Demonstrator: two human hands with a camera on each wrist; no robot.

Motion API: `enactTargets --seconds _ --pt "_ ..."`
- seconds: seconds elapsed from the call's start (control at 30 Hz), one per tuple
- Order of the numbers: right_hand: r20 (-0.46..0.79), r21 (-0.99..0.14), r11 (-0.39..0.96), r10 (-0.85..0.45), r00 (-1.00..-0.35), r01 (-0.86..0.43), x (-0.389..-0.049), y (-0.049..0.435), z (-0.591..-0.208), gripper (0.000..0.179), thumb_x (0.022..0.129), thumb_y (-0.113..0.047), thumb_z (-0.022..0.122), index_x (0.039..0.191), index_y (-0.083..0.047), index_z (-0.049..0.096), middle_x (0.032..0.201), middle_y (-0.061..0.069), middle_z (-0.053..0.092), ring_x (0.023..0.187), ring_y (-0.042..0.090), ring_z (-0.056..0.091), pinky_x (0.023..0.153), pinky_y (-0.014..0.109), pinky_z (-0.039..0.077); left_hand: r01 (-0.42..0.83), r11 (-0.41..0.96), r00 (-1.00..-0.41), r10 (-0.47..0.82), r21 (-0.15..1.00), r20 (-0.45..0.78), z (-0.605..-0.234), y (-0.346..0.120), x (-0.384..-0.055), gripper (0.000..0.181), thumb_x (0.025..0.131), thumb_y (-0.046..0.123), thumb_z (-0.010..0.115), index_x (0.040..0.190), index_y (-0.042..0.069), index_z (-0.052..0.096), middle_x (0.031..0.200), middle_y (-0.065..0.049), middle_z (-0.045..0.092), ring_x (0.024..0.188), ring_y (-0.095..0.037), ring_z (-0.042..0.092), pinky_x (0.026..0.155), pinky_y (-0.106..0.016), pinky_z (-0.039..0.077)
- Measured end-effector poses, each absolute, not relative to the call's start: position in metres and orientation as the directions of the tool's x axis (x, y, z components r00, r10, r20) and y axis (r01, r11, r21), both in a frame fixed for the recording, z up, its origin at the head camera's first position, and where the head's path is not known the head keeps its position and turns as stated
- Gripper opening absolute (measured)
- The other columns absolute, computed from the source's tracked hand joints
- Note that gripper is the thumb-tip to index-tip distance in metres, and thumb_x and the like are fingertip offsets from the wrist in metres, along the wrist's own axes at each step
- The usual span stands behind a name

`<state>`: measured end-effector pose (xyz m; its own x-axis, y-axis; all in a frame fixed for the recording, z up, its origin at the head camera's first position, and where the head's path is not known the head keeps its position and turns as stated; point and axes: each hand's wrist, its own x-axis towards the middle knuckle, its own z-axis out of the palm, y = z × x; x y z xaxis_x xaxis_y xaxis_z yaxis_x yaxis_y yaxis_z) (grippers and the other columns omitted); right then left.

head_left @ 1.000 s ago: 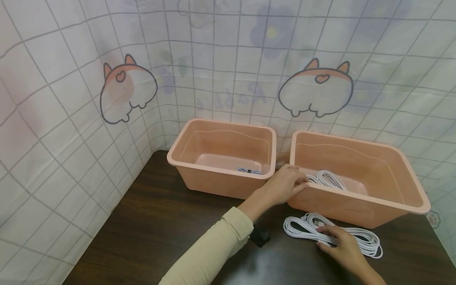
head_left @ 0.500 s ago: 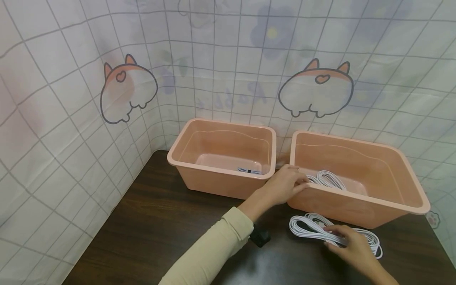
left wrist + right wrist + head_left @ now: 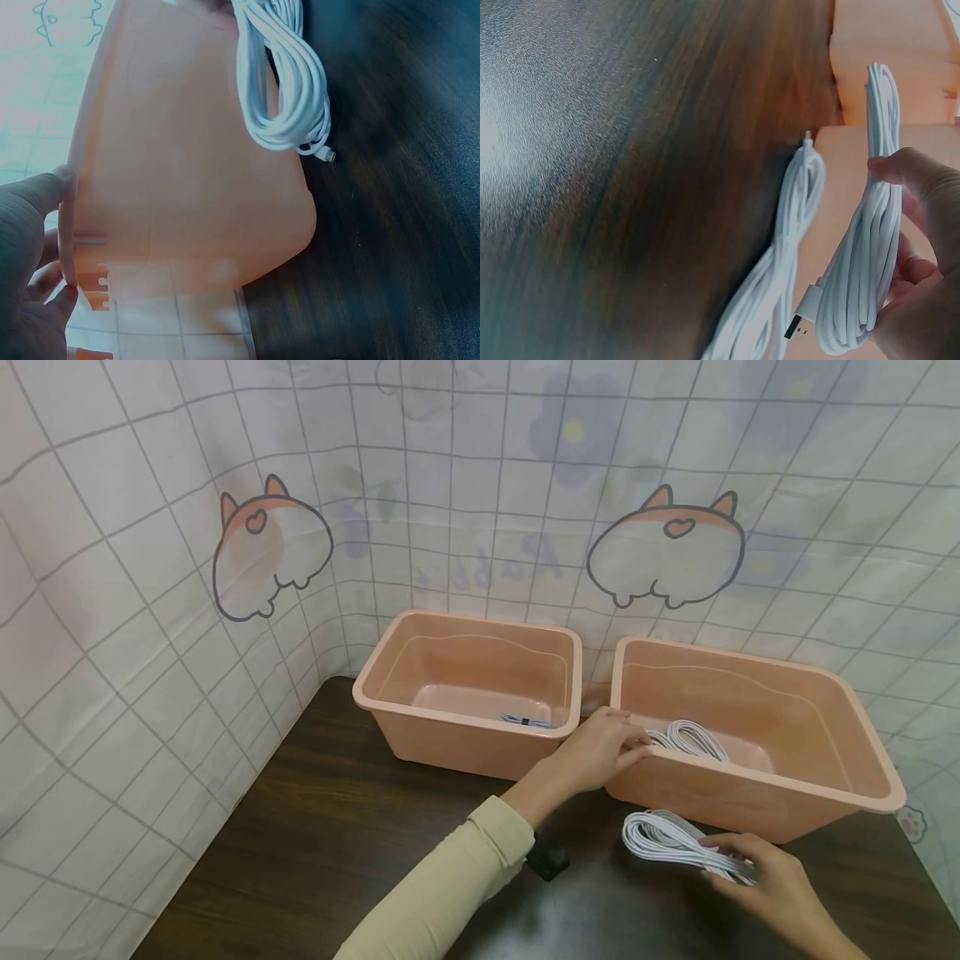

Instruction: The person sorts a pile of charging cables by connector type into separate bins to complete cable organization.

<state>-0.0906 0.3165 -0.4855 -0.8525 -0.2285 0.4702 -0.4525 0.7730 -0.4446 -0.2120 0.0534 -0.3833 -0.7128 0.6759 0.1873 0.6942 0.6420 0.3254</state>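
Note:
My right hand (image 3: 776, 885) pinches a coiled white USB cable (image 3: 859, 247) between thumb and fingers, in front of the right pink bin (image 3: 720, 785). The plug (image 3: 806, 309) of that cable sticks out beside the coil. A second coiled white cable (image 3: 769, 285) lies on the dark table close against the bin; in the head view the held coil largely covers it. My left hand (image 3: 596, 747) grips the rim of the right bin at its front left corner, thumb and fingers over the edge (image 3: 69, 195).
A left pink bin (image 3: 450, 745) stands beside the right one and contains a small tied cable (image 3: 525, 721). Coiled white cables (image 3: 693, 739) lie inside the right bin. A black object (image 3: 547, 858) shows under the left wrist. A patterned cloth (image 3: 480, 485) hangs behind.
My right hand has shifted to the right with the held cable coil, which now covers more of the second coil. My left hand stays on the bin's rim.

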Motion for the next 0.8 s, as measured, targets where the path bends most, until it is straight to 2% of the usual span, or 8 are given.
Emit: enactTargets --seconds 0.13,0.27,0.57,0.73,0.8 --pt "0.449 -0.444 0.782 -0.229 -0.864 -0.438 -0.088 0.319 -0.478 0.048 0.057 0.002 0.098 0.098 -0.015 0.079 0.09 -0.013 0.071 0.081 -0.006 0.061 0.076 -0.001 0.039 0.688 0.642 -0.718 0.672 0.339 0.183 -0.384 0.053 -0.212 0.026 0.108 0.03 0.063 0.123 0.017 0.08 0.123 0.004 0.077 0.136 -0.019 0.058 0.12 -0.026 0.036" --pt "0.438 -0.43 0.794 -0.233 -0.868 -0.43 -0.087 0.323 -0.471 0.048 0.056 0.001 0.099 0.097 -0.016 0.079 0.091 -0.012 0.071 0.079 -0.006 0.058 0.072 0.001 0.039 0.687 0.639 -0.717 0.672 0.346 0.182 -0.385 0.052 -0.212 0.026 0.108 0.029 0.063 0.123 0.016 0.08 0.124 0.003 0.077 0.138 -0.02 0.057 0.121 -0.026 0.035" --pt "0.492 -0.419 0.773 -0.248 -0.835 -0.476 -0.088 0.331 -0.45 0.052 0.052 0.002 0.098 0.097 -0.016 0.079 0.096 -0.021 0.07 0.081 -0.009 0.056 0.07 0.005 0.039 0.71 0.625 -0.697 0.69 0.326 0.197 -0.385 0.052 -0.213 0.026 0.109 0.029 0.061 0.122 0.016 0.08 0.122 0.005 0.077 0.136 -0.019 0.059 0.122 -0.025 0.033" --pt "0.471 -0.401 0.798 -0.241 -0.848 -0.45 -0.088 0.335 -0.437 0.051 0.052 0.0 0.099 0.097 -0.014 0.079 0.094 -0.024 0.069 0.08 -0.01 0.057 0.07 0.004 0.038 0.72 0.623 -0.688 0.698 0.307 0.199 -0.385 0.053 -0.214 0.027 0.11 0.03 0.06 0.123 0.017 0.079 0.122 0.006 0.078 0.135 -0.017 0.059 0.122 -0.025 0.032" --pt "0.454 -0.396 0.809 -0.239 -0.858 -0.435 -0.088 0.337 -0.432 0.049 0.054 -0.002 0.1 0.097 -0.014 0.079 0.093 -0.021 0.07 0.083 -0.012 0.057 0.07 0.003 0.038 0.719 0.624 -0.689 0.698 0.308 0.195 -0.385 0.053 -0.214 0.027 0.11 0.03 0.059 0.124 0.018 0.079 0.122 0.007 0.077 0.135 -0.016 0.059 0.123 -0.025 0.031"
